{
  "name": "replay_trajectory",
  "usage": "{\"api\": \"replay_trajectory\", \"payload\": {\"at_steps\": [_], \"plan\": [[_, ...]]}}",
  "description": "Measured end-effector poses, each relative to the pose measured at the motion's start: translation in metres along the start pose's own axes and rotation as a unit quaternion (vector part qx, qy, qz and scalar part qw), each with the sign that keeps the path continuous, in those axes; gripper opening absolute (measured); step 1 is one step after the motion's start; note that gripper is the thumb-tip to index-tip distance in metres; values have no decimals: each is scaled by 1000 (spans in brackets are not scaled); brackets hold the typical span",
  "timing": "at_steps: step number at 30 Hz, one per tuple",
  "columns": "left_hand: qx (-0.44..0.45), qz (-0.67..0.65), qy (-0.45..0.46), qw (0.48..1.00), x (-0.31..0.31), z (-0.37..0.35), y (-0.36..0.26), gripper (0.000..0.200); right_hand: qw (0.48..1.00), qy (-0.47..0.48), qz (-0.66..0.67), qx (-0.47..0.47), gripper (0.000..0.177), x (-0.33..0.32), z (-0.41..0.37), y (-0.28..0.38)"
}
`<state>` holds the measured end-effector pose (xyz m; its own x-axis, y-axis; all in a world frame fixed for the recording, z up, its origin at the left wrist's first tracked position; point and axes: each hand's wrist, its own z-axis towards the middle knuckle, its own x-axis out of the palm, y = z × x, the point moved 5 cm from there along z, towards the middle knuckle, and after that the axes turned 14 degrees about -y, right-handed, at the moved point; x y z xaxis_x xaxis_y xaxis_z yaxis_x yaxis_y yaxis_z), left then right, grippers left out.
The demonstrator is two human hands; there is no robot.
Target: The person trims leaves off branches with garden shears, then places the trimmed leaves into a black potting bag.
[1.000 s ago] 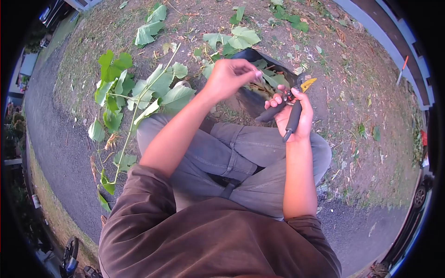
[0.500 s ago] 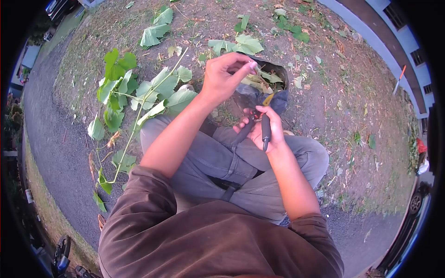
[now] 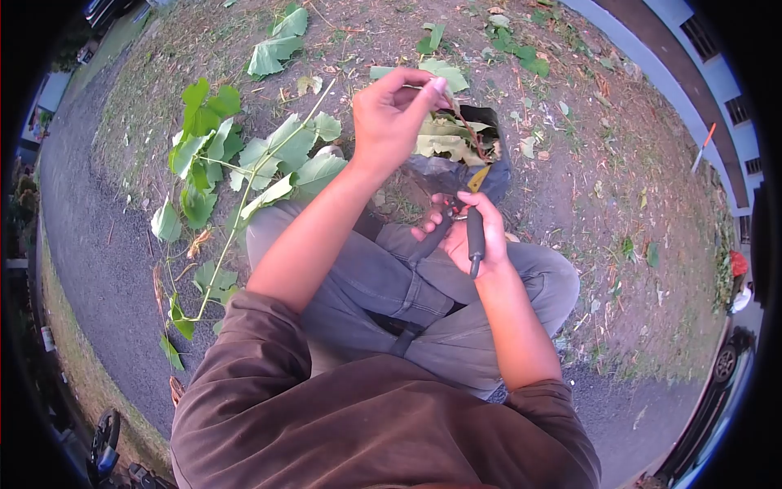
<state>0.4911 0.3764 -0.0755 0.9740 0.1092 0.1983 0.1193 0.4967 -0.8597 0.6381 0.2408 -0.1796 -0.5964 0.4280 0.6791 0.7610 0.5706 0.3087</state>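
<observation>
My left hand (image 3: 393, 118) is raised over the near left rim of a dark bag (image 3: 497, 183), fingers pinched on a thin stem (image 3: 463, 116). The stem hangs down toward the bag's mouth, with what seems to be a wilted leaf. Pale green and yellowish leaves (image 3: 446, 138) fill the bag's opening. Below it, above my lap, my right hand (image 3: 481, 224) is wrapped round pruning shears (image 3: 475, 232) with dark grips. Their handles are spread apart, and the blades are hard to make out.
On the left lies a long vine cutting (image 3: 257, 173) with broad green leaves. More loose leaves (image 3: 273, 53) lie on the dry ground (image 3: 603, 163) ahead. My crossed legs (image 3: 350, 269) are just below the bag. Asphalt (image 3: 77, 212) borders the left side.
My left hand has risen slightly and drawn back left from the bag with the stem, showing more of the leaves inside. The right hand keeps the shears, tilted slightly.
</observation>
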Motion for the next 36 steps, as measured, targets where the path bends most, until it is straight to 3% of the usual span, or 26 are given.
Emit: {"api": "replay_trajectory", "payload": {"at_steps": [2, 4, 6, 8, 10, 11, 12, 14, 15, 18, 23, 28, 30, 33, 36], "plan": [[-131, -35, -18, 991, -7, 1, 32, 17, 989, 99, -108, -12, 42, 9, -11, 5], [-155, -56, -23, 986, -12, -3, 46, 19, 981, 138, -136, -24, 40, 23, -25, 12], [-218, -18, 28, 975, -15, -7, 61, 19, 958, 171, -130, -193, 42, 33, -33, 31], [-233, 3, 67, 970, -16, -13, 69, 21, 923, 144, -136, -331, 47, 26, -28, 56], [-270, -16, 38, 962, -16, -15, 73, 22, 914, 17, -179, -363, 43, 5, -22, 78], [-284, -20, 3, 959, -19, -13, 73, 21, 936, -1, -189, -298, 37, -11, -17, 83], [-282, -23, 0, 959, -21, -11, 77, 21, 934, 0, -193, -300, 37, -15, -22, 90], [-317, -46, -56, 946, -33, -6, 97, 21, 904, -90, -331, -257, 33, -27, -32, 87], [-319, -55, -62, 944, -37, -4, 100, 20, 866, -125, -388, -291, 32, -25, -36, 86], [-314, -109, -109, 937, -48, 6, 103, 18, 821, -115, -498, -256, 32, -23, -42, 86], [-318, -143, -138, 927, -57, 15, 96, 16, 858, -136, -443, -220, 34, -31, -35, 93], [-344, -185, -174, 904, -55, 12, 104, 16, 863, -71, -479, -145, 34, -17, -18, 92], [-341, -196, -183, 901, -55, 8, 106, 17, 875, -62, -462, -129, 41, -20, -10, 101], [-345, -225, -205, 888, -53, 4, 108, 19, 955, 38, -294, 7, 66, -9, -14, 106], [-311, -259, -159, 901, -38, -1, 91, 19, 963, 2, -269, 2, 71, -8, -19, 98]]}}
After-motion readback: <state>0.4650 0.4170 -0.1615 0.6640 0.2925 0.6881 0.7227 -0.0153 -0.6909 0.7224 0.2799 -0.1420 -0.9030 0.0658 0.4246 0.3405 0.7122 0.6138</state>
